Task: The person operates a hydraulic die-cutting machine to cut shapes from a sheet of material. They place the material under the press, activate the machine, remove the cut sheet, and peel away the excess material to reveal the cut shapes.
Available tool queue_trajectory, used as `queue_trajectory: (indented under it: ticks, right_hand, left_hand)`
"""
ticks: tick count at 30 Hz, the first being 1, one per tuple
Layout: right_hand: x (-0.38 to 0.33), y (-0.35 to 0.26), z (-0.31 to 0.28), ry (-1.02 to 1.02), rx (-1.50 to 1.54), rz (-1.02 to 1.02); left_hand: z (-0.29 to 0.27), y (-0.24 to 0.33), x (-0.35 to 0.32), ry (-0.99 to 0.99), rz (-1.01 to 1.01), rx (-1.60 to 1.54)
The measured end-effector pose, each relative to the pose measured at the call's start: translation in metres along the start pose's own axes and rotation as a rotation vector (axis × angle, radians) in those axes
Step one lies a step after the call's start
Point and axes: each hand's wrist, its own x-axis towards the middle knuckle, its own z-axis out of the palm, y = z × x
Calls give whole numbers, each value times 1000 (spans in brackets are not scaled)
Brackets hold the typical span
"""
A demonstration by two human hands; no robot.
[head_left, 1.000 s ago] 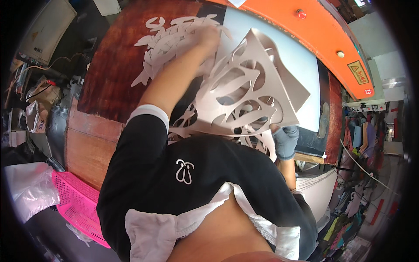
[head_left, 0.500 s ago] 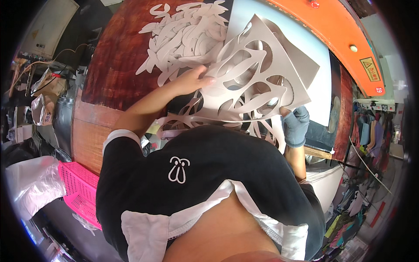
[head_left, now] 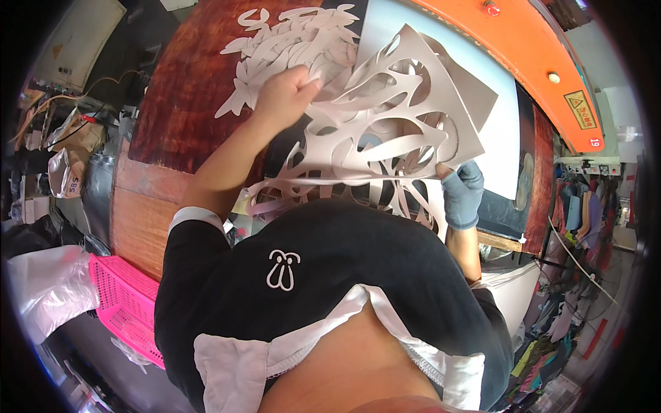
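Observation:
A large pale grey sheet full of cut-out holes (head_left: 385,131) is lifted above the red-brown worktable (head_left: 186,103). My left hand (head_left: 286,93) grips the sheet's left part with closed fingers. My right hand (head_left: 463,193), in a blue-grey glove, pinches its lower right edge. A pile of cut pale shapes (head_left: 289,41) lies on the table just beyond my left hand. Under the sheet lies a pale blue flat surface (head_left: 502,138).
An orange machine bar (head_left: 523,55) runs along the far right. A pink plastic basket (head_left: 120,303) and a white plastic bag (head_left: 48,289) sit at lower left. Cables and bags crowd the left edge. Hanging coloured items fill the right side.
My left hand has come back from the far pile and now grips the sheet's left part. The sheet has tipped flatter and shifted toward me.

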Motion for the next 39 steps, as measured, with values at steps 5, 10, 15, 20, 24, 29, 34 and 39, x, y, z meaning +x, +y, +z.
queue_trajectory:
  ticks: [5,10,15,20,24,29,34,39]
  right_hand:
    - [-1,-3,3,0,14,-37]
    - [-1,-5,0,10,-28,-26]
    - [-4,-6,-1,43,6,-28]
    - [-11,-7,-7,99,30,-22]
    - [-14,-6,-11,90,55,-9]
    - [-21,-18,-10,51,-6,-50]
    - [-24,-34,-8,7,-110,-102]
    - [-20,-37,-6,-69,-239,-167]
  left_hand:
    - [-26,-21,33,327,-47,94]
    - [-23,-30,42,137,13,365]
    - [20,-37,15,-323,304,248]
    - [37,-40,12,-666,-52,-243]
    - [59,-47,4,-470,167,-157]
    - [56,-65,22,-37,12,33]
    - [41,-55,68,128,10,224]
    - [68,-5,104,-148,75,-252]
